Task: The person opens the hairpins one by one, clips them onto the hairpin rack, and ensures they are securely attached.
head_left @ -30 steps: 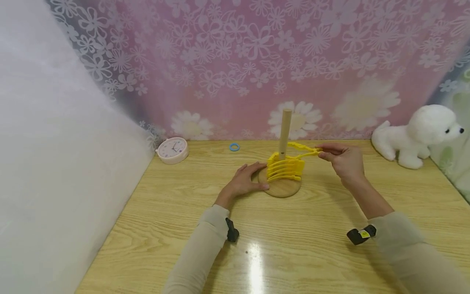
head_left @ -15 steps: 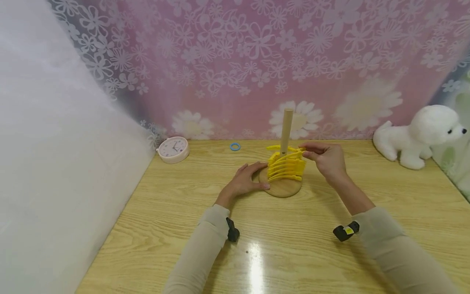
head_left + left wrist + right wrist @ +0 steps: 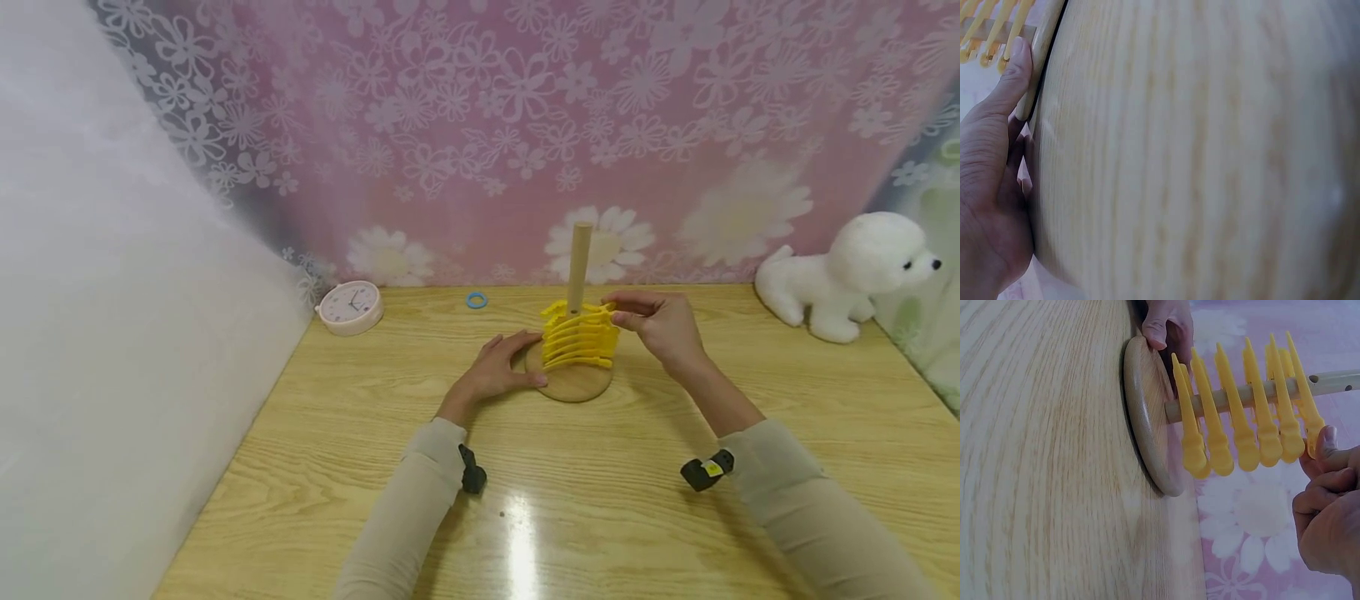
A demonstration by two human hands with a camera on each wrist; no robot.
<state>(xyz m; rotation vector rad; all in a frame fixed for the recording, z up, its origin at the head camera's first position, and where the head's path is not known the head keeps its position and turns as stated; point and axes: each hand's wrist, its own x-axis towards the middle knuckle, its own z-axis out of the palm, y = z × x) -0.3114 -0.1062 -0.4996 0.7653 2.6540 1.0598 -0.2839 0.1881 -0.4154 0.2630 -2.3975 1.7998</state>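
A wooden post (image 3: 579, 267) rises from a round wooden base (image 3: 576, 388) on the table. Several yellow hair clips (image 3: 1244, 434) are clamped on the post, one above another, their long jaws on both sides of it. My left hand (image 3: 495, 368) holds the base by its left edge, thumb on the rim, as the left wrist view (image 3: 997, 169) also shows. At the top of the stack, my right hand (image 3: 669, 329) pinches the handle end of the uppermost hair clip (image 3: 1304, 394) between thumb and fingers. That clip's jaws straddle the post.
A blue ring (image 3: 477, 300) lies near the table's back edge. To its left stands a pink clock (image 3: 350, 307); a white plush dog (image 3: 832, 279) is at the far right. Behind the table (image 3: 585, 500) hangs a pink flowered curtain (image 3: 465, 150), and a white wall rises at left.
My right hand has moved left with the pinched hair clip, bringing its spread jaws around the post; they now look closer together. My left hand has stayed on the base.
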